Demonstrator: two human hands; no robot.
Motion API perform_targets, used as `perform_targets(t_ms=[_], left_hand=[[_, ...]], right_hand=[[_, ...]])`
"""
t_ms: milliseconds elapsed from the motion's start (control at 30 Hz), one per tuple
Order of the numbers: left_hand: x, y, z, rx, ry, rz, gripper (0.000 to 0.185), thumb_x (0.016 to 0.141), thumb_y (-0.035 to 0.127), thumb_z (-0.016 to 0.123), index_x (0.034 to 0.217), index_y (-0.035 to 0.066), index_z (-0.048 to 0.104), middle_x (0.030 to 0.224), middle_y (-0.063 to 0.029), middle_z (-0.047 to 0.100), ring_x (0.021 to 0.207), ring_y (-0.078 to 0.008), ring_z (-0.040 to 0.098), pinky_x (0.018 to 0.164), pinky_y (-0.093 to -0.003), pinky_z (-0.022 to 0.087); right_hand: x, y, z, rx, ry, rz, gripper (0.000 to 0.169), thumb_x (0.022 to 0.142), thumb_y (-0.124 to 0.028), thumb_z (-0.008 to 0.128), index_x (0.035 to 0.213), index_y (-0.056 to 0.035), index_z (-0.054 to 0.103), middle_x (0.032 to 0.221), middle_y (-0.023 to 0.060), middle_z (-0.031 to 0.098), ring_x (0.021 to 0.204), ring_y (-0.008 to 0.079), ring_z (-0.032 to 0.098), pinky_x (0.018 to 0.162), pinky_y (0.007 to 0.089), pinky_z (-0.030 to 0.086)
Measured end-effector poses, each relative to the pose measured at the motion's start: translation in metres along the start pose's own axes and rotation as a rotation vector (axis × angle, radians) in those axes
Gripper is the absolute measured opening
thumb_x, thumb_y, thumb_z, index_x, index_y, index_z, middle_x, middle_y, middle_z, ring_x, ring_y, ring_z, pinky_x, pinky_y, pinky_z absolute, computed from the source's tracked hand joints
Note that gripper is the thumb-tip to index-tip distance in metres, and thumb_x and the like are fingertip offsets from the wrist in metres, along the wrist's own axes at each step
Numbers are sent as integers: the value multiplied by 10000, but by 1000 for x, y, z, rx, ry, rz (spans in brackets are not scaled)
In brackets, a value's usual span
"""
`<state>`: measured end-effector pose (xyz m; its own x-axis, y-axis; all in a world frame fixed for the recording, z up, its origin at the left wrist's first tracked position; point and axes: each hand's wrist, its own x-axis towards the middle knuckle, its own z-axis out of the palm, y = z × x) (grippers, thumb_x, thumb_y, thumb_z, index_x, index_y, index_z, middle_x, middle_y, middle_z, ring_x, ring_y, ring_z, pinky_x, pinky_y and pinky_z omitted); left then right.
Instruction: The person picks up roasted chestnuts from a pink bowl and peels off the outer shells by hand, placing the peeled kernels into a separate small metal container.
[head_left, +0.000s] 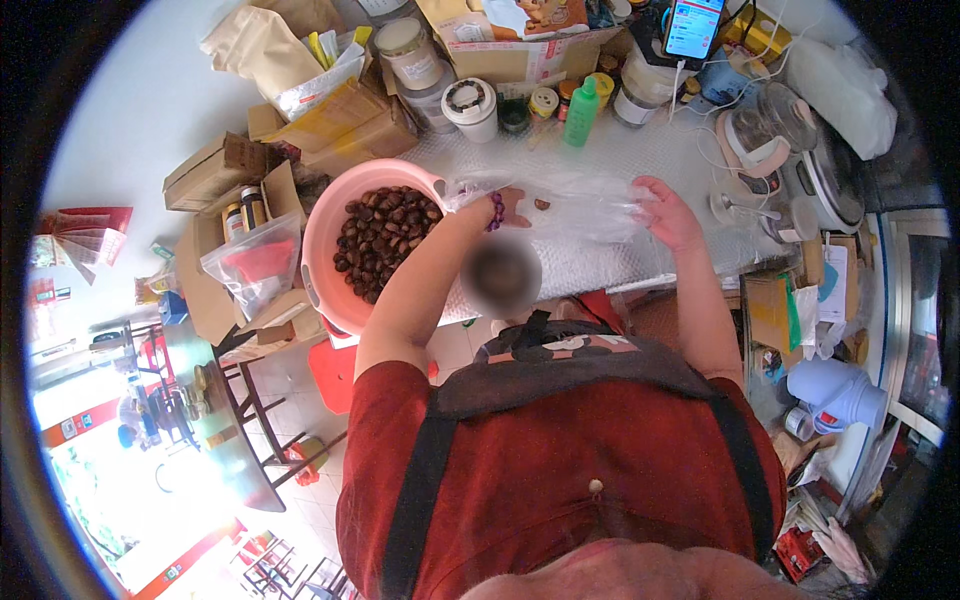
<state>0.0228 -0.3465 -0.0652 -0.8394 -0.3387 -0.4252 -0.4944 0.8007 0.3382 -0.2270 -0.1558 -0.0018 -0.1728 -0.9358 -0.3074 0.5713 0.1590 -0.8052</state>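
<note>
A clear plastic bag (577, 214) lies stretched across the wrap-covered table between my hands. My right hand (670, 215) grips its right end with the fingertips. My left hand (514, 208), with a purple bead bracelet (495, 212) at the wrist, is at the bag's left part, thumb and fingers apart. Just right of these fingers is a single brown chestnut (541, 204); whether it is inside the bag or under it, I cannot tell. To the left stands a pink plastic basin (320, 225) holding many dark brown chestnuts (386, 238), partly hidden by my left forearm.
Along the back are a white lidded cup (471, 112), a green bottle (581, 112), several jars and a lit phone (694, 30) on a cable. Cardboard boxes (217, 176) crowd the left. A glass kettle (757, 139) stands right. A blurred round patch (501, 276) covers the table's front edge.
</note>
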Motion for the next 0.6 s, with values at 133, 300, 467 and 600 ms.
perform_targets(t_ms=[133, 300, 467, 600], left_hand=[[-21, 44, -29, -446, 38, 242, 572, 764, 406, 621, 1218, 91, 476, 1254, -152, 467, 1165, -307, 441, 972, -422, 344], [-6, 29, -20, 217, 291, -102, 635, 763, 402, 617, 1313, 201, 371, 1431, -125, 184, 1285, -406, 194, 1000, -572, 227], [6, 33, -40, 243, 72, -271, 914, 651, 480, 697, 1389, 308, 186, 1469, -102, 57, 1299, -429, 150, 1011, -575, 215], [8, 22, -27, 154, 26, -313, 1013, 630, 478, 714, 1403, 322, 78, 1477, -99, -7, 1309, -441, 104, 1028, -573, 183]], right_hand=[[24, 14, -15, -111, 120, 78, 203, 832, -205, 574, 989, -78, 560, 870, -6, 556, 752, 83, 519, 617, 224, 422], [70, 56, -44, -327, 387, -52, 304, 820, -285, 596, 1003, -43, 570, 905, 28, 570, 778, 107, 527, 650, 252, 425], [97, 73, -45, -898, 731, -402, 360, 805, -259, 604, 1061, -9, 561, 1003, 124, 578, 937, 238, 544, 816, 338, 428], [64, 32, 31, -1497, 656, -933, 349, 744, -220, 646, 1036, -41, 582, 1107, 150, 530, 1042, 312, 493, 901, 384, 391]])
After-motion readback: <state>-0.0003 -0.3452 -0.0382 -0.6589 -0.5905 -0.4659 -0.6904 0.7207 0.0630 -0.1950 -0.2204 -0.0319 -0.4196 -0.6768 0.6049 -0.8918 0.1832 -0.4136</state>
